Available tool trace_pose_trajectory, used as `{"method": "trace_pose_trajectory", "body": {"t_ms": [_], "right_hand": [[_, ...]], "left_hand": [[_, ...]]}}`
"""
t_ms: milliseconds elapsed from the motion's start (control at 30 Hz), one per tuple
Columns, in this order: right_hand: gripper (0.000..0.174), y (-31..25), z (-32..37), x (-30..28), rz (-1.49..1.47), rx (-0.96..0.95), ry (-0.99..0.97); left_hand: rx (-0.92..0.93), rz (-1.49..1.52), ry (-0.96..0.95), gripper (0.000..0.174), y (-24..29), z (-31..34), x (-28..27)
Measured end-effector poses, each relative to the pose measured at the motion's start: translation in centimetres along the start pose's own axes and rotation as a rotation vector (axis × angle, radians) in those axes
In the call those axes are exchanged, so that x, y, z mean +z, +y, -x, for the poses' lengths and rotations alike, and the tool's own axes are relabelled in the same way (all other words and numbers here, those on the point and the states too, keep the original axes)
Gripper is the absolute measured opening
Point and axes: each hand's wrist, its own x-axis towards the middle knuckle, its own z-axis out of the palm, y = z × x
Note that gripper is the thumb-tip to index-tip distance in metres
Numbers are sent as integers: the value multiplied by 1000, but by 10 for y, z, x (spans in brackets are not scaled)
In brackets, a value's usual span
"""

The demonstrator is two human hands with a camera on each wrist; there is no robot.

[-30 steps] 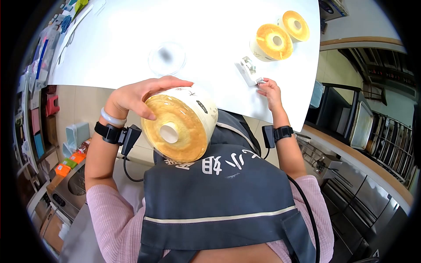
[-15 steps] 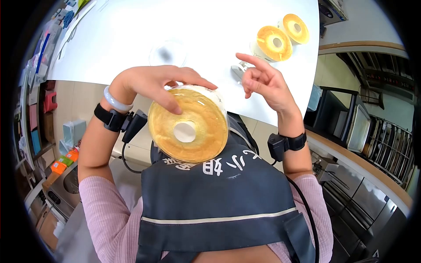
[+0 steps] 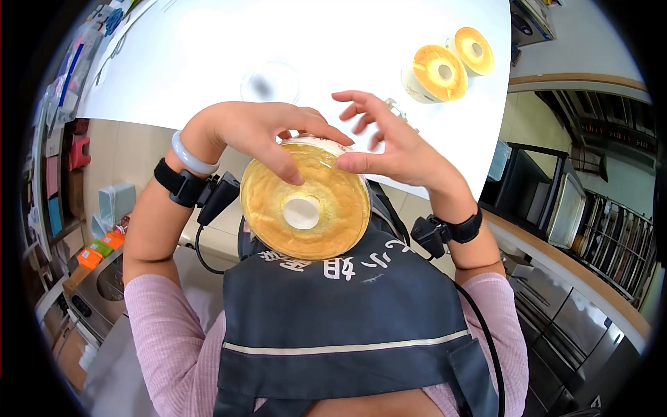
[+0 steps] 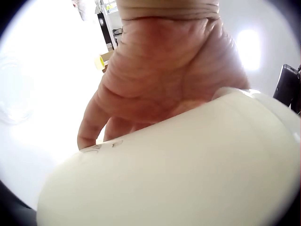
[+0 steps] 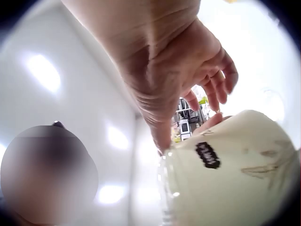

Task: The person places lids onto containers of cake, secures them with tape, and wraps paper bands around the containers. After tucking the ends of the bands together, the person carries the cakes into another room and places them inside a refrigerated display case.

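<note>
A chiffon cake in a round paper mould (image 3: 337,215) is tilted against the apron, its golden top with a pale centre tube facing up under a shiny clear lid. My left hand (image 3: 257,132) grips it, thumb over the top and fingers over the far side wall. The wall, cream with a dark printed label (image 5: 208,155), shows in the right wrist view. My right hand (image 3: 399,149) is spread at the mould's right rim, thumb tip right at the edge and other fingers apart in the air. Behind it, a white tape dispenser (image 3: 393,107) is mostly hidden.
Two more cakes, one nearer (image 3: 422,85) and one farther (image 3: 484,64), stand at the right of the white table (image 3: 333,48). A clear round lid (image 3: 271,83) lies near the table's front edge. Shelves flank the left, and a rack (image 3: 611,236) stands at right.
My right hand has left the tape dispenser and come left to the mould's rim. The left hand has shifted the cake slightly right and turned its top more upward.
</note>
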Motion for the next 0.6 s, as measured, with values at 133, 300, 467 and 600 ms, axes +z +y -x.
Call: {"method": "trace_pose_trajectory", "body": {"t_ms": [133,300,467,600], "right_hand": [[66,23,-11,37,-603,35,-19],[57,25,-38,41,-689,81,-79],[35,73,-96,28,581,266,20],[35,120,-147,37,867,-454,135]], "left_hand": [[1,90,92,75,-2,8,2],[-51,372,251,74,-29,29,12],[57,922,682,66,-94,84,26],[9,1015,1145,55,-145,118,21]]}}
